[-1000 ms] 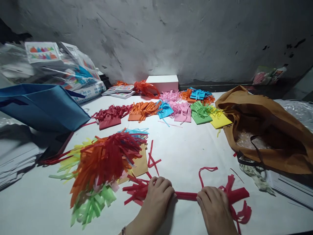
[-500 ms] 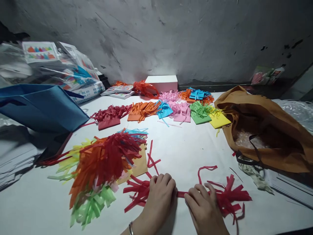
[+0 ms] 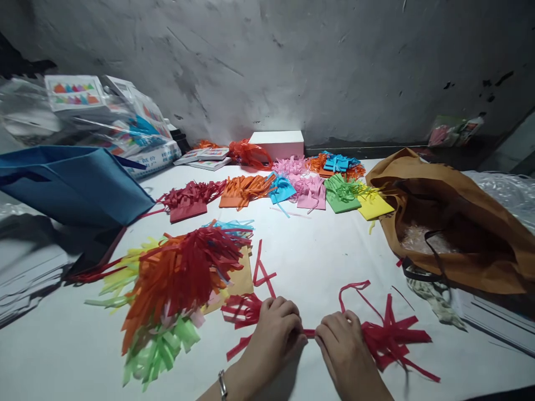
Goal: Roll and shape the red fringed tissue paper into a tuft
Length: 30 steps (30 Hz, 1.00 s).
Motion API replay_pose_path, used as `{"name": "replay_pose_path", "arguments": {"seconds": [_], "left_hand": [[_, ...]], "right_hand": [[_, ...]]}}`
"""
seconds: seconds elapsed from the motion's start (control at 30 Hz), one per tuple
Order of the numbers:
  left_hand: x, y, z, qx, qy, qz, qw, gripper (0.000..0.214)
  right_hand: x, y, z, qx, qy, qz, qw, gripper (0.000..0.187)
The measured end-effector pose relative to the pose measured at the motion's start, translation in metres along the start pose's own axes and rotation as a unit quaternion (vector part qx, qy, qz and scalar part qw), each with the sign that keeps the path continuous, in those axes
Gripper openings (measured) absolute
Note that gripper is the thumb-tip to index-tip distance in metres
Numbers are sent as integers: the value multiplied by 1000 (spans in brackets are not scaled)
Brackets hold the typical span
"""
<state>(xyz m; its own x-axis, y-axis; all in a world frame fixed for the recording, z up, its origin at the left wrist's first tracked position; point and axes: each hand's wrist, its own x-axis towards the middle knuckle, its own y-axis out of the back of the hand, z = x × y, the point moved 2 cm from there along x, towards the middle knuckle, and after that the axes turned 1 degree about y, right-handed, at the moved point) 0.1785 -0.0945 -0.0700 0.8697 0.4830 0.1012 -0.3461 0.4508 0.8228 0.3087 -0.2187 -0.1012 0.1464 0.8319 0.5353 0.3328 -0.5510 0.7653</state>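
A red paper tassel (image 3: 395, 334) lies across the white table, fringed at both ends with a narrow rolled middle. My left hand (image 3: 273, 334) closes on the left part of that middle, its fringe fanning out beyond the knuckles. My right hand (image 3: 343, 345) pinches the roll a little farther right, with the other fringe spread past it. A short red stretch shows between my hands. A thin red strip (image 3: 355, 285) loops above my right hand, and loose red strips (image 3: 264, 273) lie above my left. My fingertips are partly hidden.
Left of my hands lies a pile of coloured tassels (image 3: 188, 273) over a tan sheet (image 3: 240, 278). Folded fringed paper bundles (image 3: 309, 192) line the back. A blue bag (image 3: 79, 184) stands left, a brown bag (image 3: 455, 223) lies open right. A grey wall (image 3: 267, 67) rises behind.
The left fringe has drawn in toward my left hand. The right fringe lies spread differently, with one strip reaching farther right. Both hands keep nearly the same place on the roll.
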Motion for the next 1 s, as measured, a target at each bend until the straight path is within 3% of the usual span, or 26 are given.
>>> {"name": "replay_pose_path", "arguments": {"seconds": [0.2,0.4,0.53,0.63,0.77,0.87,1.0], "left_hand": [[5,2,8,39,37,-52,997,15],[13,5,28,155,76,-79,982,20],[21,10,31,201,57,-92,974,14],[19,4,28,225,-48,-89,969,12],[13,-13,25,271,-160,-79,946,16],[18,-15,26,200,-136,-100,965,16],[29,3,25,98,-47,-126,986,12]], "right_hand": [[-12,20,18,-56,-57,-3,997,23],[-1,22,16,-98,-105,-37,989,19],[5,23,17,-49,-139,-30,989,16],[2,21,16,4,-104,-22,994,24],[-4,18,8,-15,-24,11,1000,27],[-2,14,2,-37,-1,3,999,20],[8,14,0,-50,8,2,999,19]]}}
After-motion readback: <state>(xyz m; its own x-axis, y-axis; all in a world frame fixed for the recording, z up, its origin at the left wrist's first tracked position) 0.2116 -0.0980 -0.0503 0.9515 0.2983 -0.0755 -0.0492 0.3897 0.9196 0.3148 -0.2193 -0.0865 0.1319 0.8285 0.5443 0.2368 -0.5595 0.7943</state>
